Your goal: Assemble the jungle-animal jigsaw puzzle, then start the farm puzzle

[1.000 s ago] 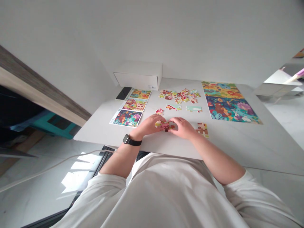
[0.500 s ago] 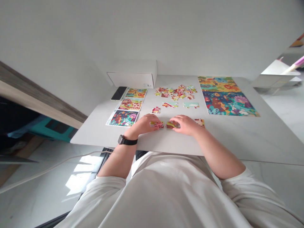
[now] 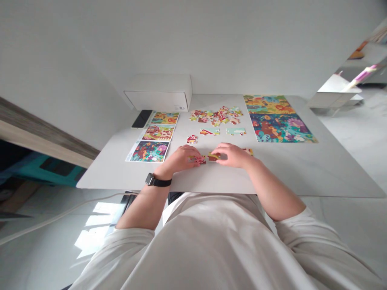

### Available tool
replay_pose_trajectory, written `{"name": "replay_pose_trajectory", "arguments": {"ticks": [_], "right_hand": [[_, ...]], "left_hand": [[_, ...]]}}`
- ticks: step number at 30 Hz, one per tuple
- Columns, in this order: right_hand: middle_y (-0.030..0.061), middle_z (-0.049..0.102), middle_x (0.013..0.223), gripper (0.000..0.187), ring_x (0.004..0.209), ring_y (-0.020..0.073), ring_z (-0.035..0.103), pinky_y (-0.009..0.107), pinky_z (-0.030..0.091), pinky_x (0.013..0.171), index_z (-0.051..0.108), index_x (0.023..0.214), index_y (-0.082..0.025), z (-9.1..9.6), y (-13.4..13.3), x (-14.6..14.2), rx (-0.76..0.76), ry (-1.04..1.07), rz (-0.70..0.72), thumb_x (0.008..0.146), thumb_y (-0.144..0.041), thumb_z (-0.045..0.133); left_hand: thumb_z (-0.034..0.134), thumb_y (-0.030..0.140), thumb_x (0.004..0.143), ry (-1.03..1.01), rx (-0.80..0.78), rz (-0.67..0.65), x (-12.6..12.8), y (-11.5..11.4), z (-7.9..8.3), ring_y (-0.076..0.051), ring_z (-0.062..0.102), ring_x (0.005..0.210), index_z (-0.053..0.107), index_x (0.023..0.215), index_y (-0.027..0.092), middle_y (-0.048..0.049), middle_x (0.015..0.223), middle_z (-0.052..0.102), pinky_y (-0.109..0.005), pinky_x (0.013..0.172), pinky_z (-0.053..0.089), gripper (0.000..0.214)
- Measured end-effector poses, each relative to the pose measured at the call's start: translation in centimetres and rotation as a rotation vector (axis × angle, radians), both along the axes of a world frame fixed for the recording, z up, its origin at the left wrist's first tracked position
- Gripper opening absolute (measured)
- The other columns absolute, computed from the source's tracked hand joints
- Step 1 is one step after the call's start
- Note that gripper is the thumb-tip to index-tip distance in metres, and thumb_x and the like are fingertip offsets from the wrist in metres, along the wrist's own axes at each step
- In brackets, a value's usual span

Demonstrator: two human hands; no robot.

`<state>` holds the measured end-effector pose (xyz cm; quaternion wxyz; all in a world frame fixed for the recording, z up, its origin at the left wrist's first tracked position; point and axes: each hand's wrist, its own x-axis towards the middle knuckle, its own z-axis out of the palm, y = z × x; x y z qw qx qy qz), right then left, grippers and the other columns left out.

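Note:
Both my hands rest on the white table (image 3: 302, 169) near its front edge. My left hand (image 3: 180, 158), with a black watch on the wrist, pinches a pink and yellow puzzle piece (image 3: 198, 160). My right hand (image 3: 234, 155) pinches a brown and yellow puzzle piece (image 3: 213, 156) just to its right. The two pieces lie close together, almost touching. Another small joined bit (image 3: 248, 151) peeks out behind my right hand.
Loose pieces lie in a pile (image 3: 215, 115), with three separate bits (image 3: 192, 139) in front. A finished puzzle (image 3: 278, 119) lies at the right. Three picture cards (image 3: 155, 132), a black phone (image 3: 141, 118) and a white box (image 3: 159, 94) are at the back left.
The two pieces, joined a second ago, were pulled apart and are now brought near each other again. The view has shifted a little to the right.

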<state>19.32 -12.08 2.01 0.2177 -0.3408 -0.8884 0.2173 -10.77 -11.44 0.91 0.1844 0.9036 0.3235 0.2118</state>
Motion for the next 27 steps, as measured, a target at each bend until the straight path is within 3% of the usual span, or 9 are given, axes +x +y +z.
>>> {"name": "replay_pose_trajectory", "arguments": {"ticks": [7, 23, 27], "right_hand": [[0.0082, 0.072, 0.112, 0.032, 0.1, 0.0239, 0.068, 0.037, 0.05, 0.094, 0.082, 0.119, -0.024, -1.3, -0.4, -2.0, 0.069, -0.154, 0.023, 0.088, -0.02, 0.076], [0.0076, 0.071, 0.109, 0.028, 0.099, 0.0238, 0.066, 0.038, 0.049, 0.094, 0.083, 0.116, -0.026, -1.1, -0.7, -2.2, 0.075, -0.185, -0.001, 0.089, -0.022, 0.076], [0.0087, 0.07, 0.112, 0.028, 0.101, 0.0254, 0.067, 0.041, 0.051, 0.096, 0.083, 0.116, -0.027, -1.1, -0.7, -2.1, 0.071, -0.183, -0.009, 0.089, -0.022, 0.077]], "left_hand": [[0.079, 0.045, 0.088, 0.011, 0.023, -0.008, -0.5, 0.3, -0.4, -0.024, 0.073, 0.106, 0.084, 0.107, 0.029, -0.005, 0.111, 0.081, -0.038, 0.106, 0.05, 0.025], [0.079, 0.042, 0.089, -0.002, 0.009, -0.017, -0.5, 0.3, -0.3, -0.024, 0.073, 0.106, 0.083, 0.105, 0.03, -0.0043, 0.111, 0.081, -0.038, 0.106, 0.05, 0.021], [0.077, 0.046, 0.09, -0.012, -0.019, 0.059, -1.7, 0.4, 0.2, -0.026, 0.072, 0.112, 0.081, 0.109, 0.026, -0.0074, 0.116, 0.079, -0.041, 0.108, 0.051, 0.028]]}}
